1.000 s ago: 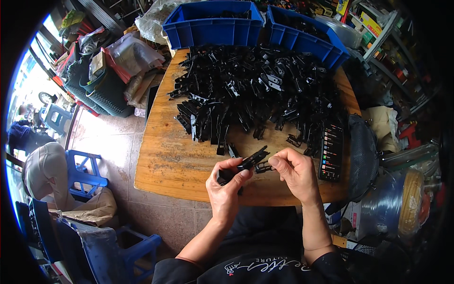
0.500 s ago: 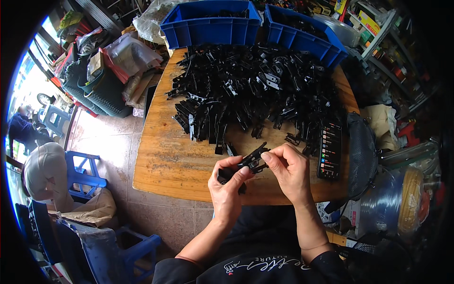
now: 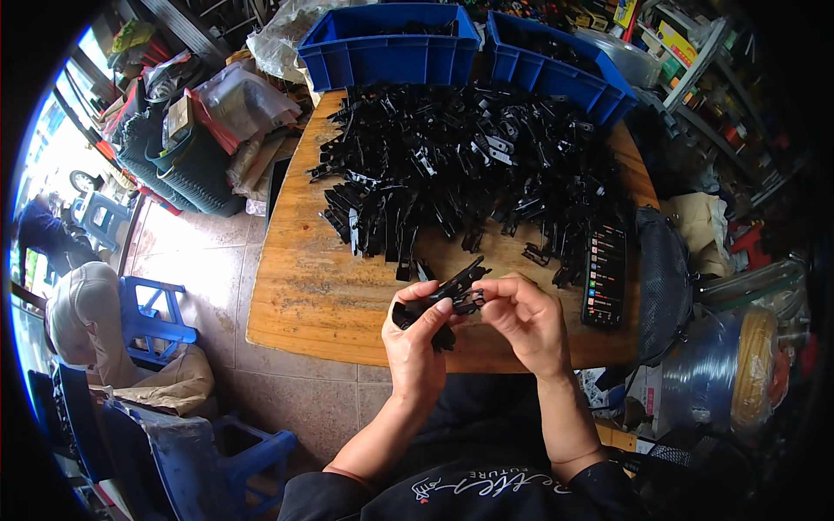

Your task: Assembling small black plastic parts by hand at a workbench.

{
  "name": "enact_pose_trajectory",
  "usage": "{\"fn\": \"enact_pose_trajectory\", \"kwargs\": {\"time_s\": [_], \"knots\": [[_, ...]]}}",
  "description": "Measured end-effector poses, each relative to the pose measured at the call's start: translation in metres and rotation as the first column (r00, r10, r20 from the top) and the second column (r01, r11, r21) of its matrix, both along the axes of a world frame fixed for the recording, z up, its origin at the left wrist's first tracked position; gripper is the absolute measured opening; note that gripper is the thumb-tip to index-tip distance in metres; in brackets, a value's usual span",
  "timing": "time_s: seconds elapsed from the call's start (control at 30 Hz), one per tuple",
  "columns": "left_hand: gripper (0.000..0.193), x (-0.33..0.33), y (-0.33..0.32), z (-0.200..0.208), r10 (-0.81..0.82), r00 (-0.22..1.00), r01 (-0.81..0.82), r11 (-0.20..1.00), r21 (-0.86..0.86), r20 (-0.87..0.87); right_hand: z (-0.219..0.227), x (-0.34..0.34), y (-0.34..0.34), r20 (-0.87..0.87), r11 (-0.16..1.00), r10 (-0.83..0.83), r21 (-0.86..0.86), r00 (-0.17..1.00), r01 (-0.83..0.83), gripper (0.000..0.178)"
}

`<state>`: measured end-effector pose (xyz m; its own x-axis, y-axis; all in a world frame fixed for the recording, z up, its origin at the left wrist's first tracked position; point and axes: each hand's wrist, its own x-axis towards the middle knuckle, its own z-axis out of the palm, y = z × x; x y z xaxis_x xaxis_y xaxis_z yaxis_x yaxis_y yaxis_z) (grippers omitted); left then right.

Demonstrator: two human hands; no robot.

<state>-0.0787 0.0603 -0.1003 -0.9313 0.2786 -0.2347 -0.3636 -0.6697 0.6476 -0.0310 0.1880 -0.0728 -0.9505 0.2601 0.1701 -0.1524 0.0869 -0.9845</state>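
Observation:
Over the near edge of the wooden table (image 3: 300, 300), my left hand (image 3: 411, 347) grips slim black parts (image 3: 458, 282), one of them long and pointing up to the right. Their exact kind does not show. My right hand (image 3: 527, 326) has thumb and forefinger pinched on a small black piece (image 3: 479, 297) at the right side of the long part. Whether that piece is attached there cannot be told. Beyond my hands spreads a large heap of similar black parts (image 3: 434, 165), and a single loose part (image 3: 535, 253) lies close to my right hand.
Two blue bins (image 3: 391, 65) (image 3: 565, 76) stand behind the heap. A phone (image 3: 605, 278) with its screen lit lies at the table's right side, beside a dark mesh bag (image 3: 665, 286). Blue stools (image 3: 156, 321) and a seated person (image 3: 82, 304) are at the left.
My right hand has shifted slightly left and down, and its fingers have closed in beside the long part. My left hand keeps its grip with the parts tilted a little differently.

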Motion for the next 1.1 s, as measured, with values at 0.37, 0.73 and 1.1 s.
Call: {"fn": "enact_pose_trajectory", "kwargs": {"time_s": [0.37,0.73,1.1], "knots": [[0.025,0.006,-0.054,0.024,0.289,0.957,-0.283,0.951,0.125,-0.033,0.041,-0.029,-0.062,-0.271,0.949,0.112,0.313,0.956,-0.022,0.012],[0.026,0.018,-0.184,0.044,0.68,0.701,-0.68,0.728,0.085,-0.214,0.249,-0.163,-0.194,-0.956,0.939,-0.197,-0.121,0.216,0.322,0.037],[0.025,0.009,-0.17,0.026,0.561,0.818,-0.546,0.827,0.133,-0.128,0.132,-0.112,-0.178,-0.591,0.876,0.315,0.483,0.743,0.013,0.023]]}}
